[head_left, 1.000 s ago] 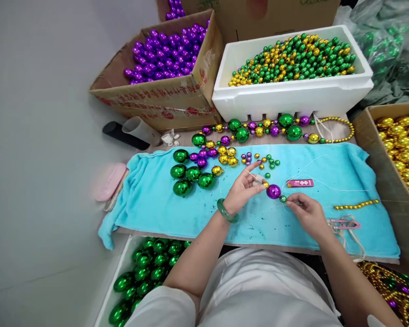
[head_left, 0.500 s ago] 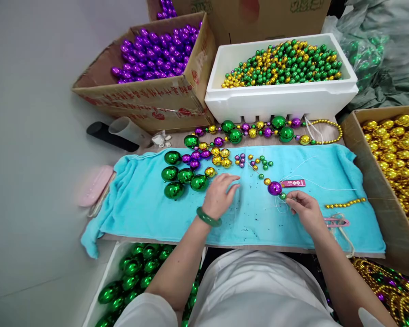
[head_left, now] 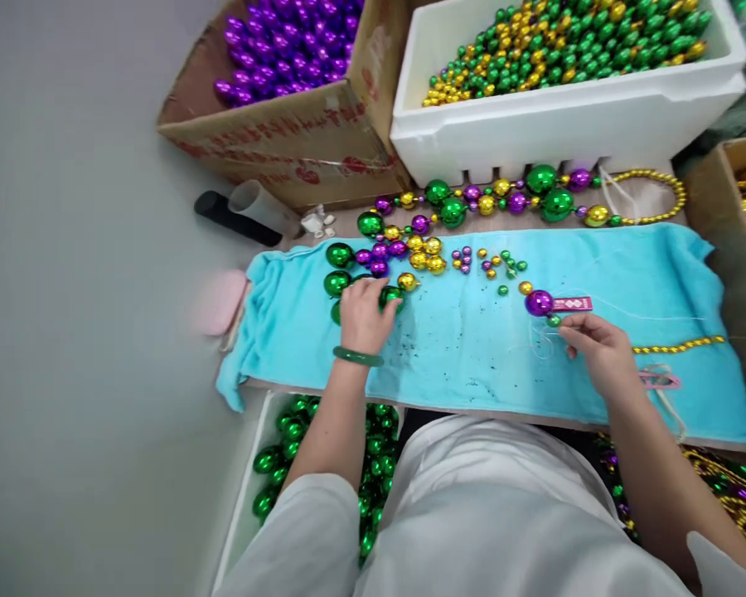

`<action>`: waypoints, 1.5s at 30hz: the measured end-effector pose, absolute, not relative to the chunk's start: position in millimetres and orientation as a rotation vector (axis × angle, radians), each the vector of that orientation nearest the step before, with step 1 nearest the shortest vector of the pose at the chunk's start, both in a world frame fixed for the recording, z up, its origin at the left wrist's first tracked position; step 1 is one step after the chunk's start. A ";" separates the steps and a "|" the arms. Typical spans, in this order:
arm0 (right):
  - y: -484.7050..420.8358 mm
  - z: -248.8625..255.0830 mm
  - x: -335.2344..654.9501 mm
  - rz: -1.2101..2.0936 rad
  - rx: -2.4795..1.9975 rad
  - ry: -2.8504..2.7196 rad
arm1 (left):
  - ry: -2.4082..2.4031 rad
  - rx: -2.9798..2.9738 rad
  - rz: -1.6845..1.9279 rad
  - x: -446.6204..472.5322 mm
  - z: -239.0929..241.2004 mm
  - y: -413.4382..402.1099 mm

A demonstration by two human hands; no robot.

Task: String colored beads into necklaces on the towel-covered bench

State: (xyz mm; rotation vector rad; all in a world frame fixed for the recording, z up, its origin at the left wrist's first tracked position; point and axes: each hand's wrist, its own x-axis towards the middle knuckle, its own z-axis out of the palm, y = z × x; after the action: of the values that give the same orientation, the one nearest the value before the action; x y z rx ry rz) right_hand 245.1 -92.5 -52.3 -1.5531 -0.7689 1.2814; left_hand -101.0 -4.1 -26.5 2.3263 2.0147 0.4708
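Note:
My left hand, a green bangle at its wrist, is over the large green beads on the turquoise towel. Its fingers are spread, the thumb beside one green bead; some beads are hidden beneath. My right hand pinches the thin thread beside a small green bead. Along that strand come a large purple bead and a gold bead. Purple beads and gold beads lie grouped behind my left hand.
A finished-looking bead necklace lies behind the towel. Beyond stand a carton of purple beads and a white foam box of small beads. Gold beads in a carton are at right. A green-bead box sits below the table edge.
My left hand has moved left from the towel's middle onto the large green beads. The right hand keeps its pinch by the strand. The camera view has shifted.

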 end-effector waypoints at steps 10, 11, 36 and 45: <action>-98.1 -60.9 245.5 1.285 -1.588 -0.852 | 2.001 2.228 0.276 -89.5 -34.0 -21.8; -98.4 -59.5 244.2 1.286 -1.589 -0.852 | 1.975 2.201 0.347 -88.0 -33.7 -23.1; -114.5 -38.9 227.3 1.335 -1.527 -1.209 | 0.813 0.504 1.109 -40.8 -1.5 -29.1; -109.5 -39.0 222.6 1.303 -1.528 -1.238 | 0.814 0.728 1.084 -19.3 -0.4 -36.9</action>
State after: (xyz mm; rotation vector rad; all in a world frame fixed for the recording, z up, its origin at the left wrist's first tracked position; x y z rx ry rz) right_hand 222.6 -109.5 -39.0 -1.5279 -1.2377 1.3035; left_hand -19.3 -36.9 -0.4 0.7276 0.8137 1.0838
